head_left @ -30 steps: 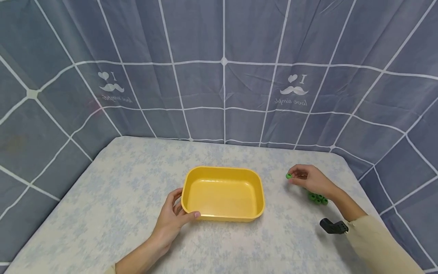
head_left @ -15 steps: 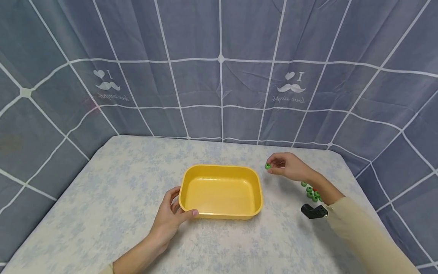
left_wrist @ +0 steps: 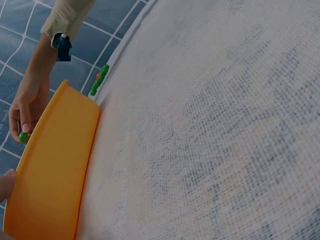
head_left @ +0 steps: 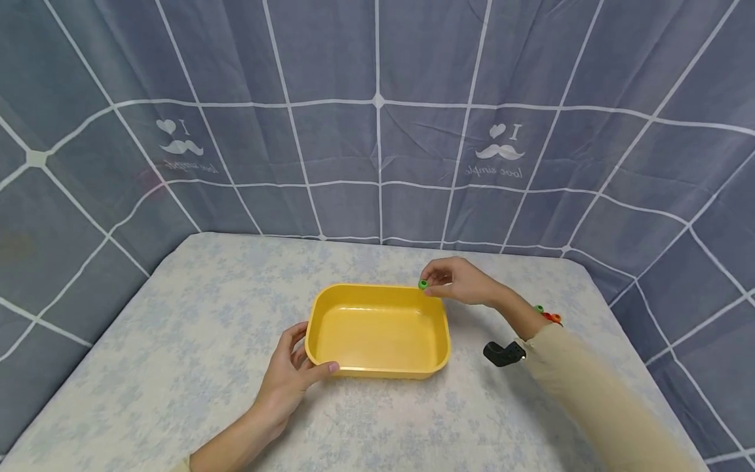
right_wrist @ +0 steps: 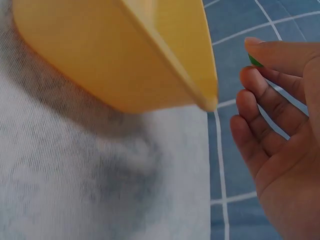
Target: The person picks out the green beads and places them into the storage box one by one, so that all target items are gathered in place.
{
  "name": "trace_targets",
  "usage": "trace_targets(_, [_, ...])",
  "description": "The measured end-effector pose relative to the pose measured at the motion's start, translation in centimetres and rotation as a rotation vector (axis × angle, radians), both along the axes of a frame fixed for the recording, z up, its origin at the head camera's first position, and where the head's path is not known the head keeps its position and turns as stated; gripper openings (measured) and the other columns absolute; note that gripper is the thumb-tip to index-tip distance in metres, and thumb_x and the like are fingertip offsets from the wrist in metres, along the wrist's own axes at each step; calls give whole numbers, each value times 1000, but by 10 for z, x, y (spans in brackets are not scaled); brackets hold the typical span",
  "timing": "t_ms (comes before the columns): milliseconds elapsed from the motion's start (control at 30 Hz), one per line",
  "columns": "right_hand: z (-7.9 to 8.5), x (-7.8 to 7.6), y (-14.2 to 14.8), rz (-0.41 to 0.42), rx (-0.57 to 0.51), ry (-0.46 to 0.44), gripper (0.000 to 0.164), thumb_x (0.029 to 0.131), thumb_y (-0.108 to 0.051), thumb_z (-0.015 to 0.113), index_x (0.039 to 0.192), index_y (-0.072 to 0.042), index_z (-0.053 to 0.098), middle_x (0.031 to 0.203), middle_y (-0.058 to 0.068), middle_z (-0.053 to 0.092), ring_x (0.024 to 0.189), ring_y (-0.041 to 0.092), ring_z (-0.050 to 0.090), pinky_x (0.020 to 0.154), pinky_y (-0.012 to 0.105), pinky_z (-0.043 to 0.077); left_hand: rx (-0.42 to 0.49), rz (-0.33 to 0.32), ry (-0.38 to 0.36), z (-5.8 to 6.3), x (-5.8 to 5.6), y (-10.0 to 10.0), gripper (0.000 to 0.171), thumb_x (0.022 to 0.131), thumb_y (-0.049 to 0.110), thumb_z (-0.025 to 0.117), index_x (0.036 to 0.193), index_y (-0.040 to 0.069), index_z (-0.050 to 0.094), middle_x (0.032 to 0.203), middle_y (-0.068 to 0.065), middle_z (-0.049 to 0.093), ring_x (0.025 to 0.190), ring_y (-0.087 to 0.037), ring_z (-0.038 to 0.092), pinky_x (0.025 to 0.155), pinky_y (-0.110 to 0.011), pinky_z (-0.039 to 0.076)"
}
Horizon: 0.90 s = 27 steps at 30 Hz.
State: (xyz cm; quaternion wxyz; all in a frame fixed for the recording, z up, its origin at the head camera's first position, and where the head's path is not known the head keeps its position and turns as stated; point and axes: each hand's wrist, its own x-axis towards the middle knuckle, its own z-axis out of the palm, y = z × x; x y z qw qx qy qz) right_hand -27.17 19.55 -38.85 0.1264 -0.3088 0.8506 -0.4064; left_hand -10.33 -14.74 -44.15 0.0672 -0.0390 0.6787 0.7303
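A yellow rectangular tray (head_left: 377, 331) with rounded corners sits on the table, its inside bare. My left hand (head_left: 286, 377) grips its near left corner, thumb over the rim and fingers along the outer side. At the far right corner my right hand (head_left: 463, 282) is above the rim, pinching a small green bead (head_left: 423, 284) with a hole in it between thumb and forefinger. In the right wrist view only a sliver of the green bead (right_wrist: 255, 61) shows; the other fingers are loosely bent.
Right of the tray, partly hidden by the right forearm, lie a green bead (head_left: 539, 309) and an orange bead (head_left: 556, 318) with a red one. The left wrist view shows several green beads (left_wrist: 100, 80) there. A grey-blue curtain (head_left: 330, 144) surrounds the floral-covered table (head_left: 248, 282).
My right hand has moved left with the green bead, from near the loose beads to the tray's far right corner. The left hand keeps its grip on the tray.
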Motion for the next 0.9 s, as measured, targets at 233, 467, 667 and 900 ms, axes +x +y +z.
trace_targets(233, [3, -7, -28, 72, -1, -14, 14, 94, -6, 77, 106, -5, 71, 93, 2, 68, 88, 23, 63, 93, 39, 59, -8, -4, -16, 0, 1, -2, 92, 86, 4, 85, 157, 8, 27, 164, -12, 24, 144, -32, 40, 112, -33, 44])
trace_targets(467, [5, -12, -55, 132, -13, -16, 11, 94, -6, 77, 104, -6, 72, 90, 3, 67, 86, 23, 62, 89, 36, 60, -2, -4, -10, 0, 0, -2, 92, 86, 5, 85, 157, 9, 27, 164, -13, 24, 146, -33, 38, 111, -33, 45])
trace_targets(667, [3, -15, -74, 182, 6, -21, 11, 95, -6, 76, 106, -5, 72, 92, 2, 67, 88, 21, 63, 88, 33, 60, -1, -13, -7, 0, -1, -1, 92, 86, 6, 86, 157, 9, 27, 164, -13, 26, 145, -34, 40, 111, -35, 47])
trace_targets(900, [5, -17, -101, 242, 17, -7, 12, 95, -6, 76, 106, -5, 72, 91, 1, 67, 87, 19, 63, 88, 30, 59, -13, -2, -23, 0, 0, -3, 92, 86, 8, 87, 157, 10, 28, 164, -14, 27, 145, -35, 40, 111, -38, 47])
